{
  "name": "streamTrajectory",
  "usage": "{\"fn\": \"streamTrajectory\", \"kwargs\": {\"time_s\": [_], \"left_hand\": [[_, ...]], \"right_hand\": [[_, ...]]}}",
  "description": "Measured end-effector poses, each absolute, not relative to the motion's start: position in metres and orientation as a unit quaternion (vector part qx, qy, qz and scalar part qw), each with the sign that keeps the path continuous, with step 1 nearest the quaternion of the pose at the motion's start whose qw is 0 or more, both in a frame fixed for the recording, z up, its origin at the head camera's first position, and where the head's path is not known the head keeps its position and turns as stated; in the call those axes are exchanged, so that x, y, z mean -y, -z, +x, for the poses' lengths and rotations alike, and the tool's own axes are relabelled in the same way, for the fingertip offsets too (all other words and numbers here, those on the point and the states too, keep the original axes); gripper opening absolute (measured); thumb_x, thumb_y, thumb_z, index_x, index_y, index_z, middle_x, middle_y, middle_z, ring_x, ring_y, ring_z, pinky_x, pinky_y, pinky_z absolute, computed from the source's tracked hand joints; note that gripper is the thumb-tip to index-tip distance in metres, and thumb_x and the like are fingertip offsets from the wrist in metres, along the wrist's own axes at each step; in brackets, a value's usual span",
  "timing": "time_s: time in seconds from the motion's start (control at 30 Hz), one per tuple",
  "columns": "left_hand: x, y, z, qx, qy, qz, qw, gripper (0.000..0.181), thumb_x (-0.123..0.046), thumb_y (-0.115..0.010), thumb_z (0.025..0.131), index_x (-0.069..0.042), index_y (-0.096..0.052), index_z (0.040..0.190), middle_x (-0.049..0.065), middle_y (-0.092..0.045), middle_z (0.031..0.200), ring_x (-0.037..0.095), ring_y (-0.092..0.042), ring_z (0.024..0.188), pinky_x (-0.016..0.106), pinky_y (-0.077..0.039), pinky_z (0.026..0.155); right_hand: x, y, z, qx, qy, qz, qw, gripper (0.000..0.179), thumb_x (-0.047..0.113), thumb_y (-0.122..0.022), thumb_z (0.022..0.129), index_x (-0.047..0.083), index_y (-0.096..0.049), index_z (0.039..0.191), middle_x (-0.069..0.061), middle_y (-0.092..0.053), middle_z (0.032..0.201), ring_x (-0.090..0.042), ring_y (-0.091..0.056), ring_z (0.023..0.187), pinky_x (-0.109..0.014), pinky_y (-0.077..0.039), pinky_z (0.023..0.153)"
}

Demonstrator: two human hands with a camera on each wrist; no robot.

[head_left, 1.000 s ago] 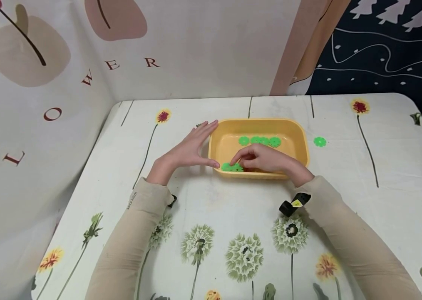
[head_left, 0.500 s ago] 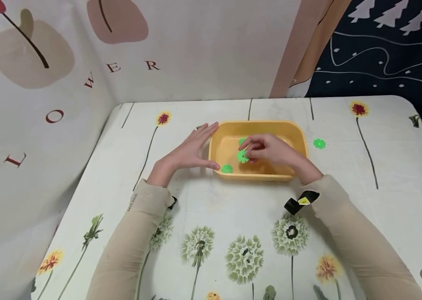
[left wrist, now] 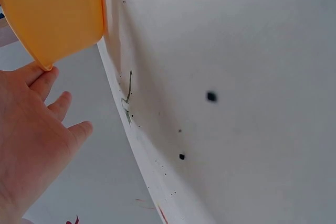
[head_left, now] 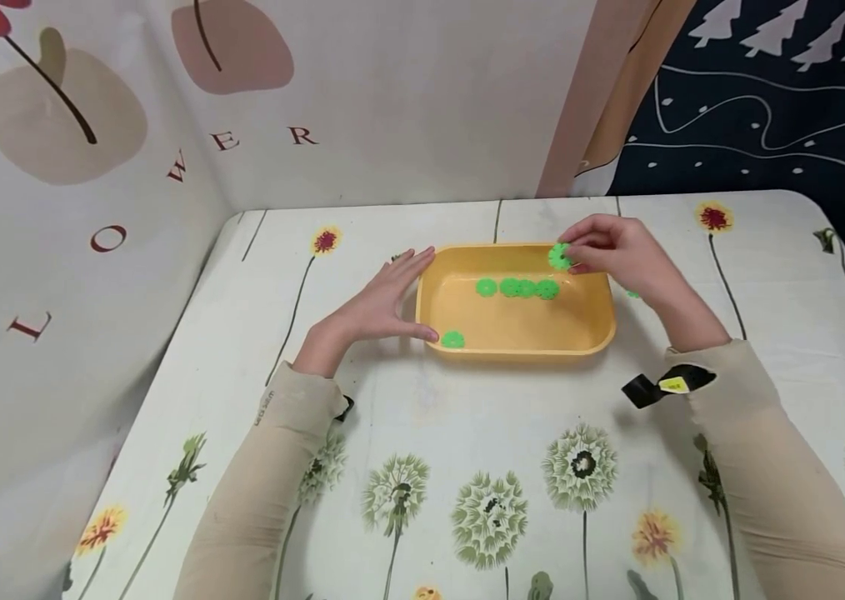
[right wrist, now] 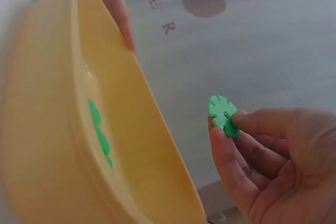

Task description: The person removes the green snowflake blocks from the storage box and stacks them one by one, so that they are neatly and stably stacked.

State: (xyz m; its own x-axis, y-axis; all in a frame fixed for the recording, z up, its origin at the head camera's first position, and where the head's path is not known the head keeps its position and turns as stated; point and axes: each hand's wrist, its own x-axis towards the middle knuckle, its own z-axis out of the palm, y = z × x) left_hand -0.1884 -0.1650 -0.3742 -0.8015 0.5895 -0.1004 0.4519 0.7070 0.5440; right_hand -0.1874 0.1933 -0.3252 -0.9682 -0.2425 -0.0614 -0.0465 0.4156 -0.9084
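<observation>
A yellow plastic basin [head_left: 520,323] stands on the table. My left hand [head_left: 373,307] is spread at its left end, thumb and fingertips at the rim; in the left wrist view the fingers [left wrist: 44,83] touch the basin's corner. My right hand [head_left: 632,257] pinches a green notched plastic disc [right wrist: 221,115] between thumb and fingers, raised over the basin's far right rim. Inside the basin, several more green discs [head_left: 527,289] lie in a row toward the back, one of them [head_left: 486,287] slightly apart. Another green disc [head_left: 452,339] lies in the near left corner.
A sliver of a green disc [head_left: 632,293] shows on the table right of the basin, mostly hidden by my right hand. The tablecloth [head_left: 460,417] has a flower print. A pale printed curtain [head_left: 407,100] hangs behind, with a dark one [head_left: 767,117] at the right.
My right hand has picked up a green disc from the basin's near left and carried it right and back to the far right rim. My left hand has stayed in place.
</observation>
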Motion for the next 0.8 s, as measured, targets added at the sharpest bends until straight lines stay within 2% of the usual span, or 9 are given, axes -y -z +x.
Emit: {"fn": "streamTrajectory", "kwargs": {"time_s": [0.17,0.33,0.5,0.73,0.8], "left_hand": [[0.165,0.374,-0.187,-0.916,-0.256,0.277,0.139,0.129,-0.08,-0.071,0.067,-0.021,-0.007,0.162,-0.01,-0.002,0.17,0.021,0.003,0.158,0.05,0.0,0.128],[0.165,0.374,-0.188,-0.916,-0.252,0.282,0.135,0.127,-0.078,-0.072,0.068,-0.021,-0.007,0.162,-0.009,-0.003,0.17,0.024,0.001,0.158,0.053,-0.001,0.128],[0.166,0.374,-0.188,-0.915,-0.254,0.283,0.135,0.129,-0.082,-0.069,0.067,-0.021,-0.007,0.162,-0.01,-0.003,0.17,0.024,0.001,0.158,0.052,-0.001,0.128],[0.166,0.375,-0.188,-0.914,-0.256,0.285,0.137,0.128,-0.081,-0.069,0.067,-0.023,-0.007,0.162,-0.011,-0.002,0.169,0.023,0.003,0.158,0.051,0.0,0.128],[0.166,0.375,-0.188,-0.913,-0.257,0.284,0.139,0.128,-0.081,-0.07,0.067,-0.023,-0.006,0.162,-0.011,-0.002,0.169,0.022,0.003,0.158,0.051,0.001,0.128]], "right_hand": [[-0.219,0.326,-0.186,-0.849,0.526,-0.03,0.045,0.024,0.019,-0.064,0.098,0.005,-0.063,0.117,0.024,-0.065,0.086,0.005,-0.066,0.078,-0.011,-0.056,0.073],[-0.243,0.334,-0.184,-0.849,0.526,0.041,0.022,0.017,0.024,-0.064,0.098,0.016,-0.065,0.113,0.024,-0.06,0.09,0.008,-0.063,0.076,-0.006,-0.053,0.072],[-0.26,0.352,-0.188,-0.854,0.513,0.08,0.03,0.025,0.026,-0.063,0.098,0.011,-0.064,0.118,0.02,-0.056,0.094,0.01,-0.062,0.074,-0.006,-0.053,0.073],[-0.282,0.38,-0.193,-0.835,0.534,0.122,0.047,0.019,0.029,-0.069,0.094,0.018,-0.071,0.109,0.016,-0.059,0.091,0.006,-0.063,0.071,-0.007,-0.054,0.068],[-0.283,0.382,-0.192,-0.847,0.516,0.119,0.051,0.026,0.027,-0.068,0.095,0.011,-0.069,0.115,0.017,-0.058,0.09,0.006,-0.063,0.071,-0.009,-0.055,0.069]]}}
